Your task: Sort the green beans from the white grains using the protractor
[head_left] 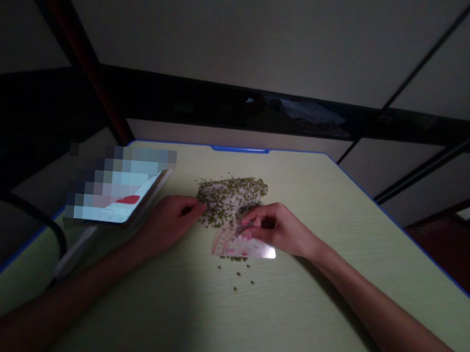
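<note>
A pile of small green beans (254, 186) mixed with white grains (221, 194) lies in the middle of the table. My left hand (175, 217) rests at the pile's left edge with its fingers curled in and thumb against them; whatever they may hold is hidden. On the near right side of the pile, my right hand (275, 228) is closed, thumb and fingers gripping the upper part of a clear plastic protractor (229, 246) with pink markings. The protractor's straight edge faces me. Several loose beans (238, 274) lie just in front of that edge.
A lit tablet or phone (123, 197), partly blurred out, leans at the left beyond my left forearm. A dark cable (57, 232) curves beside it. The pale table (308, 323) has a blue rim and a blue handle (241, 150) at the far edge. Cabinet panels stand behind.
</note>
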{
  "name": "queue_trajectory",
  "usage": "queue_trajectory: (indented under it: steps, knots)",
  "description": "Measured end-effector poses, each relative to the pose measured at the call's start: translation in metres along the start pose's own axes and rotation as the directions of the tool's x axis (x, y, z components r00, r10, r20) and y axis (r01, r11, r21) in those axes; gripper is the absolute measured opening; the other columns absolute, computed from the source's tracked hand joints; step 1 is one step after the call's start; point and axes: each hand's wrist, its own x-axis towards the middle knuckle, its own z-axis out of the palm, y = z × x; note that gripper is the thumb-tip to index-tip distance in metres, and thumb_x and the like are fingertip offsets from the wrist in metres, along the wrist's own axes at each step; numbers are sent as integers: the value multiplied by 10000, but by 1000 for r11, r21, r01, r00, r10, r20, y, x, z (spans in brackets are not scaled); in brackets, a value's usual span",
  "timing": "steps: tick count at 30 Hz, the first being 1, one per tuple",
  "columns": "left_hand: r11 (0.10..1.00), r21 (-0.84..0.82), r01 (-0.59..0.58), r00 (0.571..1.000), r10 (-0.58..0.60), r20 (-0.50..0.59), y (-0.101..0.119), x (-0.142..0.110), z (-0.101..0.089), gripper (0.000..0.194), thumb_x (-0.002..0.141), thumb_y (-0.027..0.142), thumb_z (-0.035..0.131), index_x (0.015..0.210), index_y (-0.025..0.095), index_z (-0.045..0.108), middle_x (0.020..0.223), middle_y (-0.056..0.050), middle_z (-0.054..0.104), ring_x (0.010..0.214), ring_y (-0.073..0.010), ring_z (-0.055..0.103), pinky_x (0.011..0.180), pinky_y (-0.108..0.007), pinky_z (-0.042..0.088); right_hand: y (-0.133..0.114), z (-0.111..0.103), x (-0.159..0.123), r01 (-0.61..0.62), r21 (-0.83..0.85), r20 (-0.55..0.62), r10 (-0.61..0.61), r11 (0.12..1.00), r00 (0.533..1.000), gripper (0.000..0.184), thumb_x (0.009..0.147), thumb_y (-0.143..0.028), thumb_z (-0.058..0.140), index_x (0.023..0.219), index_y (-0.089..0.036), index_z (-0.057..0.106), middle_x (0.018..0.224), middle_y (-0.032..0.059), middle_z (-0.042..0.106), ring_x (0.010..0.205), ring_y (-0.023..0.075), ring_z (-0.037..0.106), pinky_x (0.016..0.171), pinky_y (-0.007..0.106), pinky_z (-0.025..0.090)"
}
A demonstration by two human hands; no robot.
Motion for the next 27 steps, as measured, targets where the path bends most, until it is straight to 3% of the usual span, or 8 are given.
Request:
queue_trajectory:
  steps: [12,16,19,23,27]
  knots:
    - [1000,-11,9,1000,-9,-10,-1,1,1,370,747,451,370,483,193,332,484,55,307,487,-100,335,479,-238,229,1,11,-8,83,-37,166,-76,996,983,138,694,-216,675,761,-99,649,548,-41,476,485,59,397,439,198,280]
    - [1000,-16,15,1000,-15,-1,0,0,0,369,743,450,372,481,193,331,480,56,298,482,-98,327,477,-236,228,-8,11,-9,13,19,233,-18,1000,972,141,681,-205,685,746,-96,624,534,-38,517,469,54,416,426,185,282]
    - [1000,-22,19,1000,-19,7,0,0,0,372,746,457,358,484,193,343,487,53,310,489,-101,333,479,-237,228,-11,-4,-10,-53,107,258,24,993,966,137,685,-214,669,739,-108,601,525,-39,535,456,53,425,429,183,294]
    - [1000,-10,26,1000,-26,4,0,1,0,380,744,464,353,477,196,320,488,52,298,492,-103,332,485,-239,228,-2,-48,-14,-43,107,38,39,993,999,152,678,-232,671,717,-116,581,490,-51,515,434,44,403,436,185,285]
    - [1000,-26,15,1000,-15,10,-1,2,0,375,741,469,360,484,198,319,495,56,292,491,-101,325,487,-237,235,14,-83,-20,-121,38,-153,126,992,980,254,629,-299,725,718,-107,584,499,-36,539,433,47,413,429,192,271]
